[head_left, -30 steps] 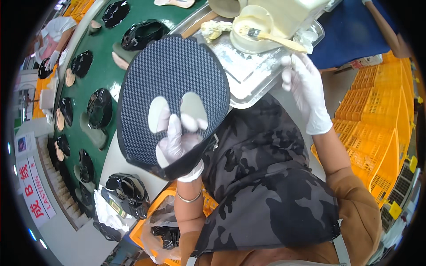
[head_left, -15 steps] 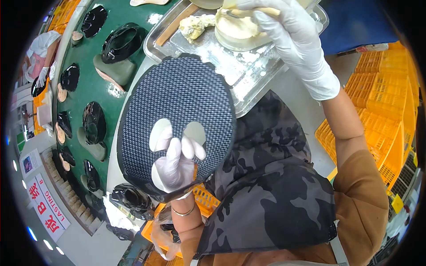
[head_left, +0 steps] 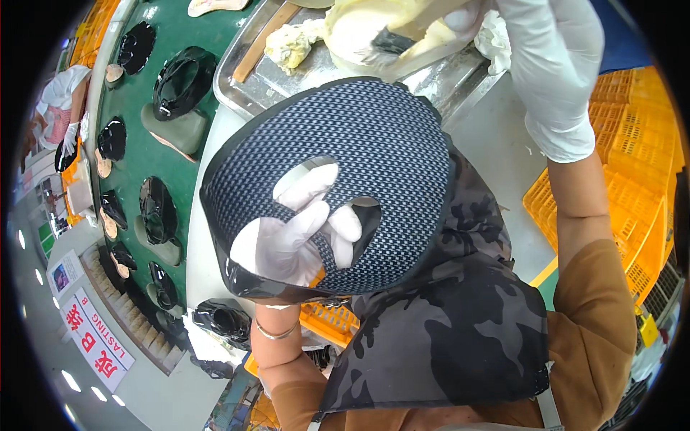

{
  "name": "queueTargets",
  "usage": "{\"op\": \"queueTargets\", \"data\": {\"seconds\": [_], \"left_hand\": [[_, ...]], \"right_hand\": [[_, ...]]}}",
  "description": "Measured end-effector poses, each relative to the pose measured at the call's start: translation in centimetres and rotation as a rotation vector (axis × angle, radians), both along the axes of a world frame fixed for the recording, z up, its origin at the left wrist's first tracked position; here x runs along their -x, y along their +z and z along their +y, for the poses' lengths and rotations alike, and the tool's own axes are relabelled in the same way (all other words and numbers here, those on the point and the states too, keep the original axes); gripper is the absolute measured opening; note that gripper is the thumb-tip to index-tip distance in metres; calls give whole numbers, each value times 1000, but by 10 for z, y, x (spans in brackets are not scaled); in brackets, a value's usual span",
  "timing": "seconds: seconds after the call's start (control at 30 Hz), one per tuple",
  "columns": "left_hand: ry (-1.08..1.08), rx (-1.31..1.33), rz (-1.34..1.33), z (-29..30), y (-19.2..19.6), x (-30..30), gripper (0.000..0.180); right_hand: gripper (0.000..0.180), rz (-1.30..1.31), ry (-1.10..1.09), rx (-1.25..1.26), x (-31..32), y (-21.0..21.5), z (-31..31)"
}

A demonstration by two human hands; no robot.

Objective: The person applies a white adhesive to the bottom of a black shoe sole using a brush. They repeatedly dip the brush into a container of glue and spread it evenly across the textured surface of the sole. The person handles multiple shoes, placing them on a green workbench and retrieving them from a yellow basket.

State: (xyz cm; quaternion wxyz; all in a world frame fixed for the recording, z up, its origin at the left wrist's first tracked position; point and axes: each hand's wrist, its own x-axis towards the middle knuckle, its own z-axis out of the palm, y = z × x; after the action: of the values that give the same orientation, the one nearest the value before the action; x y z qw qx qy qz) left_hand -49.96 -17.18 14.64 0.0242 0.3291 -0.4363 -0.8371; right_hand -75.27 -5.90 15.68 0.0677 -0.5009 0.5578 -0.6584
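My gloved left hand (head_left: 284,248) holds up a shoe upper (head_left: 392,144), its blue-grey woven lining facing me and its edge shiny black. Thumb and fingers show through the openings in the upper, gripping a strip between them. Over at the upper right, my gloved right hand (head_left: 557,79) is closed on a brush, its dark bristles (head_left: 392,42) inside a pale bowl (head_left: 395,70) of cream-coloured paste. Part of the brush handle is hidden by the fingers.
The bowl stands in a metal tray (head_left: 302,85) with a lump of paste (head_left: 291,47) and a wooden stick (head_left: 262,44). Black shoe uppers (head_left: 183,82) and soles line the green conveyor (head_left: 205,29) at left. Yellow crates (head_left: 625,179) stack at right. A co-worker (head_left: 63,100) stands far left.
The shoe upper has moved right and tilted in my left hand. My right hand has shifted right, and the brush's dark bristles now show in the bowl.
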Motion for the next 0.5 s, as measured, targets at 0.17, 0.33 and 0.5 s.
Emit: {"op": "queueTargets", "data": {"seconds": [0.17,0.33,0.5], "left_hand": [[-68,-124,-24,0,4,18,44],[-161,-118,-80,-2,6,33,44],[-214,-97,-141,-2,-1,27,45]], "right_hand": [[17,-82,94,46,2,4,-9],[14,-177,298,116,-1,8,-33],[13,-267,576,158,-6,9,-63]]}}
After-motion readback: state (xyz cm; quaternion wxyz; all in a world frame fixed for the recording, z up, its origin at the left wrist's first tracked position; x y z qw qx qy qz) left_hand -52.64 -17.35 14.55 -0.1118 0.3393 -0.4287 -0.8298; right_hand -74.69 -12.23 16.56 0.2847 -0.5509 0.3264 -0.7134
